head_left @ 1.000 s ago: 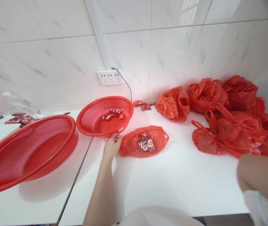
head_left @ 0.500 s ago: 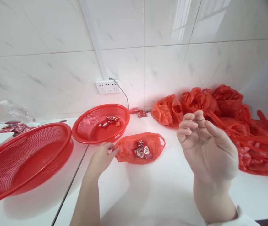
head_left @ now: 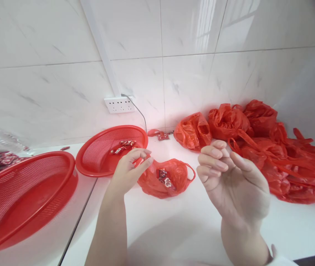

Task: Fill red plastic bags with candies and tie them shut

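My left hand (head_left: 131,170) is at the left side of a red plastic bag (head_left: 149,186), thumb and forefinger closed about its raised left edge. Inside the bag's open mouth lie several small wrapped candies (head_left: 165,178) in red and white. Its right handle loop stands up from the table. My right hand (head_left: 233,181) is raised to the right of the bag, palm turned inward, fingers curled and thumb apart, with nothing visible in it. Behind my left hand, a round red basket (head_left: 91,155) holds several wrapped candies (head_left: 123,146), partly covered by my fingers.
A larger red basket (head_left: 39,207) stands at left. Filled red bags (head_left: 229,120) and a heap of flat red bags (head_left: 293,173) lie at right. Small red packets (head_left: 163,136) lie by the wall under a cable and power socket (head_left: 120,105). A clear bottle (head_left: 0,140) lies far left.
My left hand has moved up and right, raising the bag's left edge with it. My right hand has come slightly lower and closer to the bag. The view has shifted a little.
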The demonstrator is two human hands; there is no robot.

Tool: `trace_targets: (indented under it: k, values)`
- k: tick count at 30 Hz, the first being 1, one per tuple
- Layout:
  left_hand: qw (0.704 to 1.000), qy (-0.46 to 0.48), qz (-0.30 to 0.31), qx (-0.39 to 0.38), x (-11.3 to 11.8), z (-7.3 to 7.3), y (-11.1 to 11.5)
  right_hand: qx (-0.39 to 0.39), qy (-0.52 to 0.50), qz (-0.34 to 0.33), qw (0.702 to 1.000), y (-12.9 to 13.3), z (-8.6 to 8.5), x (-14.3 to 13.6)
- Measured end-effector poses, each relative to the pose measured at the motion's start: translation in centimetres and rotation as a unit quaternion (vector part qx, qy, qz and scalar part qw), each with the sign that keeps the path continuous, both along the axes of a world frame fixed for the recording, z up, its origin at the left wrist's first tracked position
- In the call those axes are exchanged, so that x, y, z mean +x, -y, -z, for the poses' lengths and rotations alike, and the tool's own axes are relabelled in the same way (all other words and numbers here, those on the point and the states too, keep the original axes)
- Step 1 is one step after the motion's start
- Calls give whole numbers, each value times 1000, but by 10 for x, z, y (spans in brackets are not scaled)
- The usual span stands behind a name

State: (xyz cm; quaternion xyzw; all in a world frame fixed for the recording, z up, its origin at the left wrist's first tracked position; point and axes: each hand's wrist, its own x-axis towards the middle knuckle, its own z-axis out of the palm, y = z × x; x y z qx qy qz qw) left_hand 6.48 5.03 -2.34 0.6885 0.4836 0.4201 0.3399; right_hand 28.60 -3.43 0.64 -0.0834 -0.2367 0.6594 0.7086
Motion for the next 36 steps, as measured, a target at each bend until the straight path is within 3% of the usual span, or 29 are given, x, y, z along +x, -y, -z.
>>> trace_targets:
  k: [4,6,12,17,24,27,36]
  values:
    - [981,150,68,-105,5,4,-4,5,-35,-60,998,-4,1,-7]
    - [968,200,90,-120,7,6,-6,3,-38,-86,996,-7,2,-10]
    - [960,256,105,-46,8,3,-8,3,-24,-101,995,-14,3,-13]
    - [945,304,123,-16,21,4,6,15,17,-54,998,-20,7,-20]
    - [950,289,119,-3,56,16,26,-63,2,0,998,-37,16,-44]
    - [951,286,116,-2,57,17,25,-88,-12,7,996,-40,18,-48]
    - [950,282,130,19,58,12,25,-68,2,39,997,-39,21,-50]
